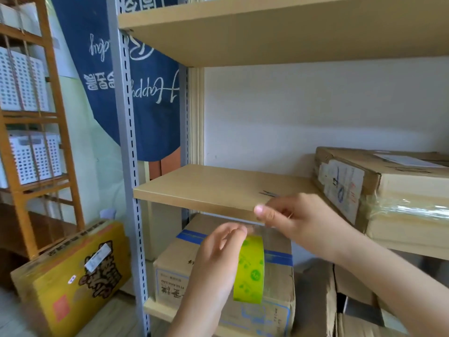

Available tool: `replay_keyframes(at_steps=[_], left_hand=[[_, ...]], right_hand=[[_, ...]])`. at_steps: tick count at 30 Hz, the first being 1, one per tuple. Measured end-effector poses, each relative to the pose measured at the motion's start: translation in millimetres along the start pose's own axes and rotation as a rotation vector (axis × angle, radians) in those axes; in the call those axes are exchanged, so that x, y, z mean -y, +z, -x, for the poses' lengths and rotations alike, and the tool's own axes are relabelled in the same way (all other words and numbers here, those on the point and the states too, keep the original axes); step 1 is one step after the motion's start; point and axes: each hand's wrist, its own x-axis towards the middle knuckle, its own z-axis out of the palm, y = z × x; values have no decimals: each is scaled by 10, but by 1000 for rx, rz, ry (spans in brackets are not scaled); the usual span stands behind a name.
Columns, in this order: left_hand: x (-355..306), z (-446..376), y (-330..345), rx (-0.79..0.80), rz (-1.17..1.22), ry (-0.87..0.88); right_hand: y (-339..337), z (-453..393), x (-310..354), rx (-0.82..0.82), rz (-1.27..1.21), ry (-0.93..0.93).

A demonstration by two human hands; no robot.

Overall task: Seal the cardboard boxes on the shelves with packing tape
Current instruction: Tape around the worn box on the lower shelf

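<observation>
A: Where is the tape?

B: Low in the centre of the frame. The left hand (218, 254) grips the yellow-green tape roll (250, 268), fingers curled round its top.

A: And the other hand?

B: The right hand (291, 215) pinches the clear tape end (255, 228) just above the roll, in front of the middle shelf (206, 188) edge.

A: The boxes?

B: One cardboard box (388, 186) sits on that shelf at the right of the frame. Another, the box with blue tape (175, 271), stands on the lower shelf behind the roll. A yellow box (73, 278) leans at lower left.
</observation>
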Motion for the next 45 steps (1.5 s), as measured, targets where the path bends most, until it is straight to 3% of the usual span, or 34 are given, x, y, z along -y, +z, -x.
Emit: replay_keyframes(at_steps=[2, 6, 13, 17, 22, 26, 30, 32, 38, 40, 43, 45], left_hand=[[-17, -34, -36, 7, -26, 12], [-58, -76, -102, 61, -67, 65], [-83, -139, -40, 234, 20, -18], [27, -247, 132, 105, -41, -190], [46, -403, 335, -20, -51, -310], [26, -510, 454, 0, -91, -294], [181, -617, 509, -10, -42, -279], [266, -658, 503, -20, -85, -253], [432, -739, 481, -62, -239, -157], [514, -716, 476, -156, -332, -155], [875, -370, 509, -441, -402, -147], [1293, 36, 649, -513, -461, -78]], right_hand=[[117, 116, 77, 59, -199, -2], [302, 47, 31, -69, -344, 60], [357, -73, 5, -210, -239, 42], [343, -141, -85, -381, -174, -14], [345, -400, -368, -343, -208, 149], [384, -541, -494, -235, -45, 260], [280, -649, -367, -78, 341, 355], [245, -681, -343, -77, 515, 375], [425, -784, -404, -265, 450, 218], [390, -694, -353, -411, 510, 34], [253, -66, -379, -655, 354, -326], [235, 547, -595, -570, 329, -494]])
